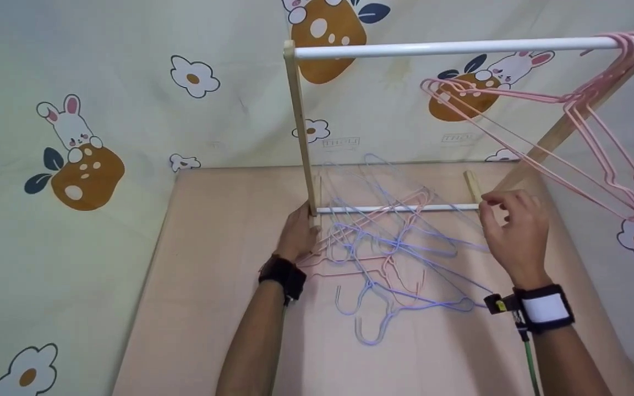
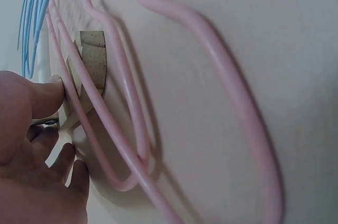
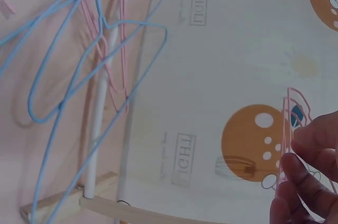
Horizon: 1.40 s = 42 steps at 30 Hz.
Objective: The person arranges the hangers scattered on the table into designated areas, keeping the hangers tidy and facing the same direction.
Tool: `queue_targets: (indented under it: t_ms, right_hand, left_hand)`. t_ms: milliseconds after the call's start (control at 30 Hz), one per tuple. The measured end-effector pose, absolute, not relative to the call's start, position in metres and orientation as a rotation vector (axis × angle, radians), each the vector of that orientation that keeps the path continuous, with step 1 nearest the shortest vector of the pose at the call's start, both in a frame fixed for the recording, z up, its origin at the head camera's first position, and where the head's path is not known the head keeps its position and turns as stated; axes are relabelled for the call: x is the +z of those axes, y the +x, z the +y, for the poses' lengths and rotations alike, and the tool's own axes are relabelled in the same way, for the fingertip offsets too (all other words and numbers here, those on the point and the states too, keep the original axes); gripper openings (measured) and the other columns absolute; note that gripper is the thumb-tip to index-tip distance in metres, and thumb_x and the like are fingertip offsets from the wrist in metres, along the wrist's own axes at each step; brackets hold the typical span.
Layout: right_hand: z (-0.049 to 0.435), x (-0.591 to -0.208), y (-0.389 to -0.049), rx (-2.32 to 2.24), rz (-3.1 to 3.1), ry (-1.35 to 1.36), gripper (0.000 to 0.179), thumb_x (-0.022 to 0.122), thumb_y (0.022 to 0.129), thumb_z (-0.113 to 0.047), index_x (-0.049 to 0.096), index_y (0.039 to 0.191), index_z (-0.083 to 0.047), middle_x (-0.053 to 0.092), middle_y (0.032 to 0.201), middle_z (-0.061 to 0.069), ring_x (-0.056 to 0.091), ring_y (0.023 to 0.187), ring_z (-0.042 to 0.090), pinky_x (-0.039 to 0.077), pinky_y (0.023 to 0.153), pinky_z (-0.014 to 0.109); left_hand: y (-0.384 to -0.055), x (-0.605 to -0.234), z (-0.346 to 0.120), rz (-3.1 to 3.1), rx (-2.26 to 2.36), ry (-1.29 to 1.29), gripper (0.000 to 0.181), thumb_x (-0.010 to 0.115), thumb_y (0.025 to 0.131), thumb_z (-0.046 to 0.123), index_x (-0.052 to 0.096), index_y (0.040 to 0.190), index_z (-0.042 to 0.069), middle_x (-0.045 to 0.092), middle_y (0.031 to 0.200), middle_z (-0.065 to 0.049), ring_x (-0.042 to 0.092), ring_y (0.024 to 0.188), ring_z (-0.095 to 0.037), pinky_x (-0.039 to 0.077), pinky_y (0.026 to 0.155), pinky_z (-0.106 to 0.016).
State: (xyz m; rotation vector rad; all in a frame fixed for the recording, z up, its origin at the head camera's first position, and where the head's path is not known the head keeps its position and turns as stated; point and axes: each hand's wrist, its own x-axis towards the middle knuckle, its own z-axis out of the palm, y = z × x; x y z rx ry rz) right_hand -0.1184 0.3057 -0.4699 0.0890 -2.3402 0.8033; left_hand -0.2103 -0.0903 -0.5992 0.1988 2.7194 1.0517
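My left hand (image 1: 296, 236) grips the lower left corner of a small clothes rack (image 1: 301, 126) with wooden sides and white rods. In the left wrist view, its thumb (image 2: 48, 97) and fingers lie on either side of the wood. Near the right end of the lower rod (image 1: 438, 207), my right hand (image 1: 518, 236) is raised with loosely bent fingers, nothing visible in it. In the right wrist view those fingers (image 3: 303, 182) overlap pink hangers (image 3: 287, 108). Several pink hangers (image 1: 597, 93) hang at the right of the top rod (image 1: 460, 47).
Blue hangers (image 1: 372, 286) and pink hangers (image 1: 350, 269) lie tangled on the tan tabletop (image 1: 212, 308), partly across the lower rod. Behind stands a pale wall covering (image 1: 229, 121) printed with rabbits and flowers. Both wrists wear black straps (image 1: 283, 278).
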Motion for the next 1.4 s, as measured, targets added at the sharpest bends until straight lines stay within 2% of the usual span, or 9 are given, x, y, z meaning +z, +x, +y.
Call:
queue_targets:
  t_ms: [233, 500, 700, 867, 1000, 1233, 1400]
  right_hand:
    - [0.285, -0.508, -0.111, 0.854, -2.384, 0.128, 0.011, 0.08, 0.092, 0.005, 0.079, 0.103, 0.003, 0.074, 0.098, 0.018, 0.062, 0.088, 0.037, 0.038, 0.076, 0.035]
    - [0.251, -0.555, -0.093, 0.893, -2.5, 0.219, 0.017, 0.085, 0.087, 0.007, 0.08, 0.1, -0.002, 0.073, 0.092, 0.01, 0.065, 0.081, 0.029, 0.048, 0.072, 0.041]
    - [0.235, -0.579, -0.072, 0.942, -2.616, 0.353, 0.022, 0.085, 0.084, 0.01, 0.078, 0.099, -0.005, 0.071, 0.088, 0.002, 0.067, 0.077, 0.017, 0.057, 0.066, 0.036]
    - [0.229, -0.595, -0.054, 0.97, -2.659, 0.39, 0.023, 0.086, 0.083, 0.01, 0.078, 0.097, -0.006, 0.068, 0.086, -0.002, 0.064, 0.074, 0.012, 0.055, 0.064, 0.031]
    - [0.227, -0.605, -0.043, 0.988, -2.703, 0.362, 0.023, 0.088, 0.082, 0.008, 0.078, 0.098, -0.006, 0.067, 0.088, -0.001, 0.063, 0.077, 0.012, 0.055, 0.067, 0.031]
    - [0.222, -0.612, -0.035, 0.97, -2.791, 0.347, 0.023, 0.091, 0.083, -0.002, 0.078, 0.1, -0.01, 0.069, 0.1, -0.004, 0.067, 0.094, 0.017, 0.058, 0.079, 0.039]
    - [0.22, -0.616, -0.036, 0.952, -2.802, 0.371, 0.021, 0.091, 0.085, -0.006, 0.078, 0.101, -0.011, 0.068, 0.1, -0.004, 0.064, 0.092, 0.018, 0.057, 0.079, 0.04]
  left_hand:
    - [-0.21, -0.599, -0.091, 2.723, 1.027, 0.223, 0.073, 0.061, 0.113, 0.013, 0.021, 0.172, -0.004, 0.036, 0.172, -0.027, 0.028, 0.162, -0.042, 0.024, 0.132, -0.047]
    - [-0.209, -0.596, -0.089, 2.7, 1.071, 0.167, 0.073, 0.061, 0.112, 0.012, 0.023, 0.173, -0.001, 0.033, 0.174, -0.026, 0.027, 0.163, -0.04, 0.023, 0.132, -0.047]
    - [-0.21, -0.597, -0.089, 2.713, 1.053, 0.159, 0.072, 0.061, 0.113, 0.014, 0.023, 0.173, 0.0, 0.034, 0.174, -0.025, 0.027, 0.163, -0.039, 0.024, 0.132, -0.046]
    - [-0.21, -0.597, -0.089, 2.718, 1.055, 0.175, 0.072, 0.061, 0.112, 0.012, 0.023, 0.173, 0.0, 0.034, 0.174, -0.026, 0.027, 0.163, -0.039, 0.024, 0.132, -0.046]
    - [-0.211, -0.598, -0.089, 2.728, 1.067, 0.194, 0.072, 0.062, 0.111, 0.01, 0.024, 0.172, -0.002, 0.036, 0.172, -0.027, 0.028, 0.162, -0.04, 0.024, 0.132, -0.046]
    - [-0.21, -0.598, -0.09, 2.717, 1.053, 0.204, 0.073, 0.061, 0.112, 0.012, 0.022, 0.172, -0.002, 0.035, 0.173, -0.026, 0.026, 0.163, -0.04, 0.023, 0.132, -0.047]
    - [-0.209, -0.596, -0.089, 2.701, 1.038, 0.167, 0.073, 0.06, 0.113, 0.014, 0.02, 0.173, 0.001, 0.033, 0.174, -0.024, 0.025, 0.164, -0.038, 0.023, 0.132, -0.046]
